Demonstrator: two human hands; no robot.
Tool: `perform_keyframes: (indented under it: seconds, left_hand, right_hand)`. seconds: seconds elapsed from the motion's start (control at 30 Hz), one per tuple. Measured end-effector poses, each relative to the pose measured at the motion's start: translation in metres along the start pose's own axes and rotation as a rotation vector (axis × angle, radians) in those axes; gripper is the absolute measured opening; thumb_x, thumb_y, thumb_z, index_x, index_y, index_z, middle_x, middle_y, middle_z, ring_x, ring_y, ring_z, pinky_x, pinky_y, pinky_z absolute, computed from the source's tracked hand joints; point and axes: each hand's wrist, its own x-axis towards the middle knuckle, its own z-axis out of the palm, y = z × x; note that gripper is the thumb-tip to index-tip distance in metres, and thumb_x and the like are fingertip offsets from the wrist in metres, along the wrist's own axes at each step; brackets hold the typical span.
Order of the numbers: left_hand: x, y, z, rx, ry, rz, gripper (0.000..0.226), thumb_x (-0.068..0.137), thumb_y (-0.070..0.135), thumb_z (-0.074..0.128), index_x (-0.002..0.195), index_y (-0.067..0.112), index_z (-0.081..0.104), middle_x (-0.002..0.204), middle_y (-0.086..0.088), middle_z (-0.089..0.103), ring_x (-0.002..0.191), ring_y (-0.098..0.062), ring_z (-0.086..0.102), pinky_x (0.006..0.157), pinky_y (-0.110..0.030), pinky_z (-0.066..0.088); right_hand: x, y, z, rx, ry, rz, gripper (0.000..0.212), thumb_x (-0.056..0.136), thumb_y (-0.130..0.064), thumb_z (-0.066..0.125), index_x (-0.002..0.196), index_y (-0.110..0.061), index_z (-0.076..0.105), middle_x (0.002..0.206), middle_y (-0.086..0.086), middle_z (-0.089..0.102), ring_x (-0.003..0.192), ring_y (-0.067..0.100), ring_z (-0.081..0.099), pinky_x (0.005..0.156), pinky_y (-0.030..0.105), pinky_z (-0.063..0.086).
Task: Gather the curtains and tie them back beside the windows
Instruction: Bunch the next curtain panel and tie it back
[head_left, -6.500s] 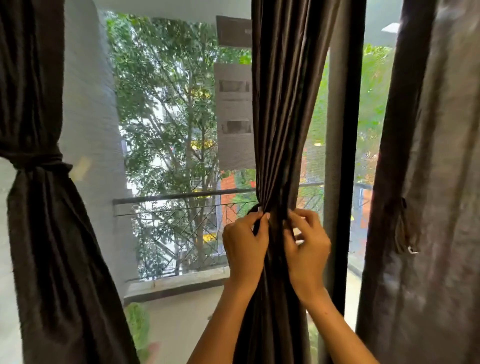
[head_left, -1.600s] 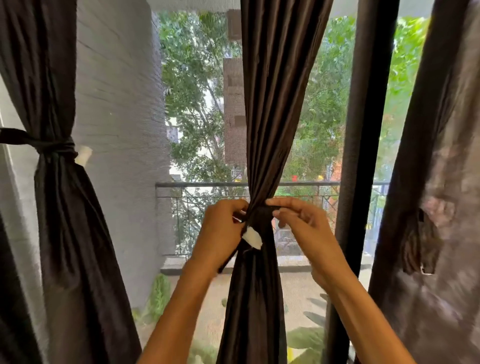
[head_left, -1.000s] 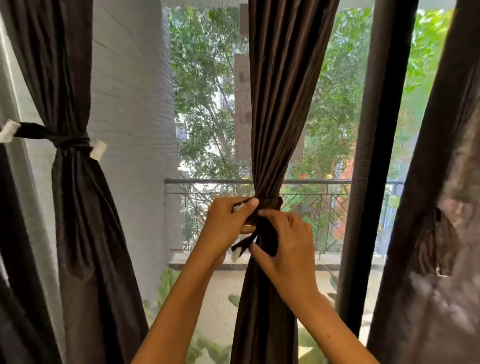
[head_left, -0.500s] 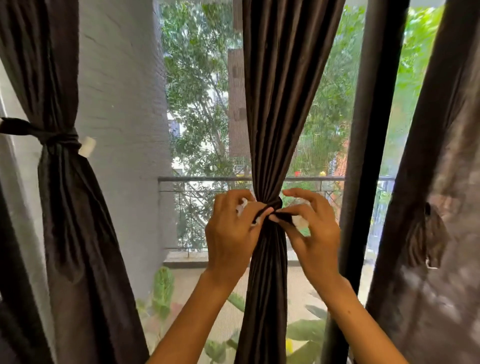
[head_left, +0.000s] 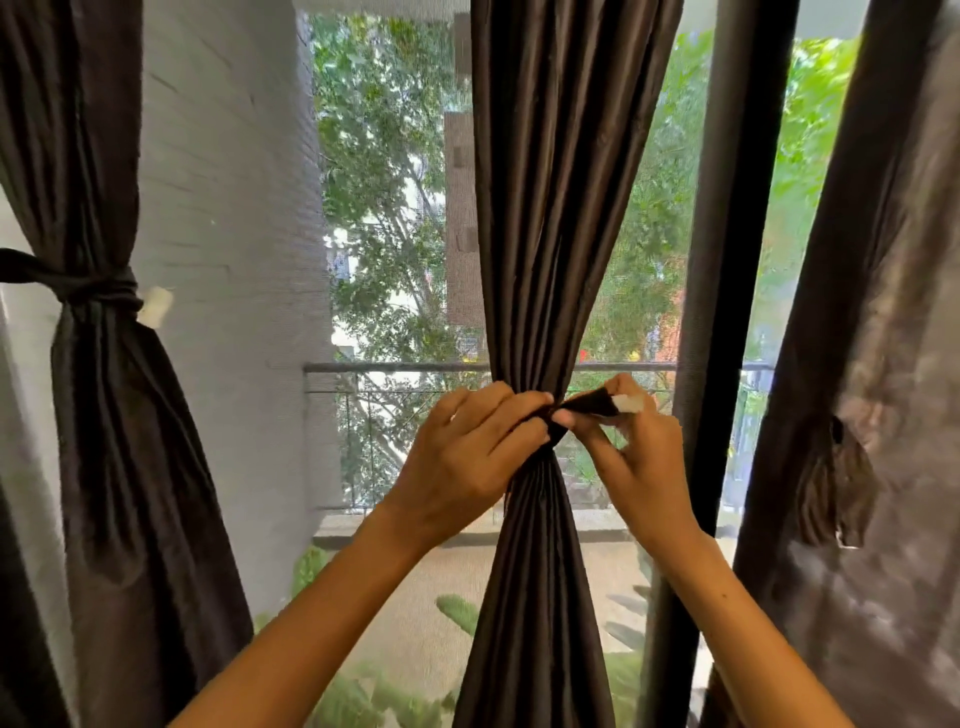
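A dark brown middle curtain (head_left: 556, 208) hangs gathered into a narrow waist in front of the window. My left hand (head_left: 467, 457) grips that waist from the left. My right hand (head_left: 634, 457) pinches the dark tie-back strap (head_left: 587, 404), whose white tip (head_left: 629, 402) sticks out to the right. On the left, another curtain (head_left: 104, 415) is bound by a dark tie-back (head_left: 98, 288) with a white end. A third curtain (head_left: 883, 364) hangs loose at the right, with a tie-back (head_left: 836, 483) dangling from it.
A black window frame post (head_left: 732, 260) stands just right of my right hand. Behind the glass are a white brick wall (head_left: 234, 208), a balcony railing (head_left: 389, 368) and trees.
My right hand has pulled the strap's end out to the right, so its white tip now shows. My left hand stays clamped on the gathered waist. The view has shifted slightly.
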Motion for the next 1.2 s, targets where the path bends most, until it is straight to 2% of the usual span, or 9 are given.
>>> perform_keyframes:
  seconds: [0.1,0.2,0.4,0.47,0.57,0.67,0.73,0.87,1.2]
  left_hand:
    - [0.000,-0.001,0.001,0.116,-0.006,-0.046,0.003,0.096,0.020,0.055,0.095,0.017,0.055,0.104,0.001,0.071,0.098,-0.019,0.054,0.078,-0.031,0.031]
    - [-0.001,0.000,0.004,0.155,0.000,-0.112,0.007,0.098,0.021,0.049,0.094,0.017,0.054,0.100,0.001,0.071,0.100,-0.020,0.051,0.080,-0.032,0.028]
    - [-0.003,0.006,0.009,0.063,-0.030,-0.308,0.012,0.095,0.021,0.049,0.094,0.015,0.059,0.097,0.002,0.070,0.102,-0.019,0.049,0.084,-0.033,0.026]
    - [-0.003,0.007,0.010,0.050,-0.050,-0.347,0.017,0.095,0.021,0.048,0.092,0.013,0.063,0.097,0.001,0.069,0.102,-0.020,0.049,0.084,-0.034,0.026]
    - [-0.005,0.008,0.013,0.021,-0.067,-0.390,0.009,0.094,0.021,0.049,0.095,0.016,0.057,0.098,0.002,0.068,0.103,-0.020,0.049,0.086,-0.034,0.026]
    - [-0.007,0.009,0.014,-0.005,-0.081,-0.431,0.006,0.093,0.022,0.050,0.095,0.018,0.054,0.100,0.003,0.068,0.104,-0.019,0.049,0.087,-0.033,0.025]
    - [-0.007,0.010,0.015,-0.026,-0.079,-0.460,0.009,0.094,0.023,0.049,0.093,0.017,0.056,0.099,0.003,0.068,0.104,-0.019,0.049,0.087,-0.032,0.025]
    - [-0.010,0.008,0.017,-0.026,-0.098,-0.498,0.017,0.093,0.023,0.049,0.091,0.014,0.063,0.101,0.002,0.068,0.105,-0.019,0.048,0.087,-0.034,0.026]
    - [-0.012,0.004,0.022,0.042,-0.135,-0.482,0.019,0.093,0.023,0.050,0.094,0.015,0.067,0.108,0.008,0.069,0.103,-0.018,0.050,0.086,-0.034,0.026]
  right_hand:
    - [0.002,0.003,0.006,0.008,0.094,0.044,0.020,0.082,-0.031,0.070,0.088,-0.014,0.060,0.086,0.002,0.061,0.088,0.027,0.062,0.074,0.038,0.053]
    - [0.006,-0.002,0.014,0.016,0.182,0.057,0.025,0.081,-0.028,0.073,0.085,-0.017,0.051,0.082,0.000,0.059,0.077,0.015,0.060,0.066,0.023,0.048]
    - [0.001,0.017,0.026,-0.261,0.251,-0.066,0.041,0.081,-0.007,0.074,0.077,-0.026,0.038,0.077,-0.020,0.036,0.075,0.015,0.041,0.066,0.025,0.036]
    - [-0.001,0.017,0.027,-0.280,0.276,-0.091,0.045,0.080,0.001,0.072,0.078,-0.027,0.037,0.076,-0.018,0.034,0.080,0.000,0.040,0.071,0.025,0.035]
    - [-0.005,0.017,0.030,-0.259,0.266,-0.132,0.034,0.083,0.005,0.064,0.090,-0.023,0.047,0.088,-0.013,0.049,0.097,-0.022,0.036,0.073,0.042,0.047]
    - [-0.008,0.020,0.032,-0.251,0.180,-0.143,0.018,0.091,-0.005,0.054,0.104,-0.017,0.055,0.095,-0.008,0.058,0.095,-0.008,0.044,0.082,0.048,0.045]
    - [-0.011,0.020,0.032,-0.322,0.096,-0.172,0.027,0.092,-0.008,0.046,0.118,-0.014,0.054,0.097,-0.002,0.058,0.094,0.010,0.051,0.093,0.046,0.039]
    - [-0.015,0.022,0.028,-0.527,-0.042,-0.225,0.046,0.088,-0.013,0.048,0.134,-0.010,0.051,0.101,0.004,0.056,0.101,0.019,0.049,0.106,0.049,0.029]
    - [0.002,0.008,0.025,-0.774,-0.075,-0.167,0.027,0.083,-0.021,0.049,0.099,-0.015,0.070,0.083,0.005,0.057,0.087,0.023,0.043,0.096,0.042,0.030]
